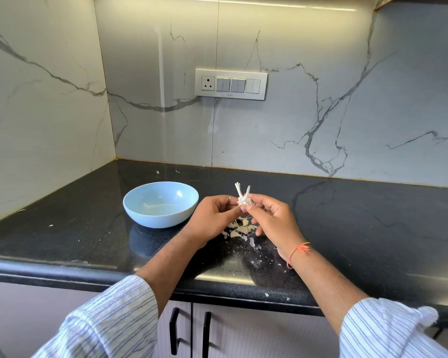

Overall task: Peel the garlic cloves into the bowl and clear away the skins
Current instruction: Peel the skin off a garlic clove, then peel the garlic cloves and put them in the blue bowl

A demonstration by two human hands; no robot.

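Note:
A small white garlic piece (243,198) with papery stalks sticking up is held above the black counter. My left hand (212,218) and my right hand (272,218) both pinch it between thumb and fingertips from either side. Just left of the hands stands a pale blue bowl (161,204); only light reflections show inside it. Under the hands lies a small heap of garlic skins and pieces (239,229) on the counter.
The black stone counter (360,228) runs along a marble-patterned wall with a switch panel (230,84). Small skin flakes are scattered near the front edge (259,257) and behind the bowl. Cabinet doors with black handles (175,330) sit below.

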